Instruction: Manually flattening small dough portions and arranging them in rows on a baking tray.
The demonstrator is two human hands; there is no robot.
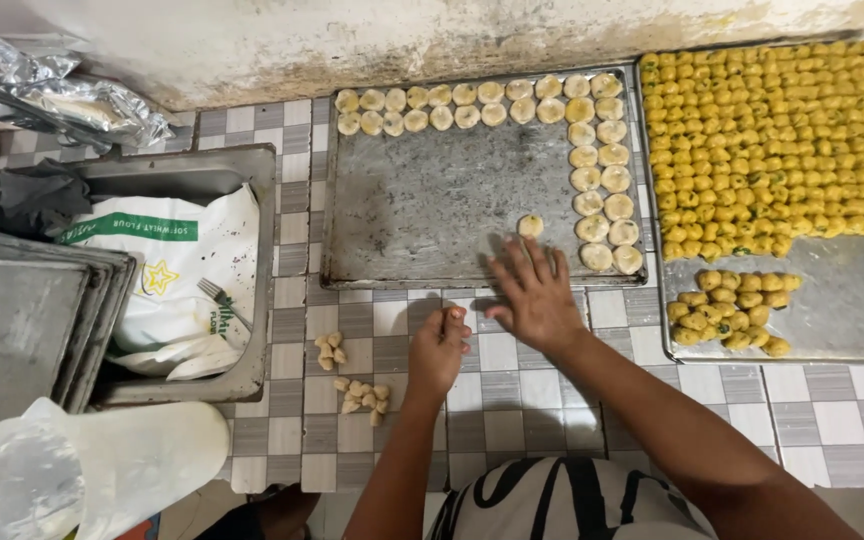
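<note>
Fingers of my right hand spread flat at the tray's front edge beside 1 dough disc; my left hand is curled closed, contents unseen; I'd place discs evenly.

Right hand flat, fingers spread over near edge of metal tray, just below lone dough disc. Left hand curled in loose fist on tiled counter. Pale discs line tray's far and right edges. Small dough lumps left of fist.
</note>
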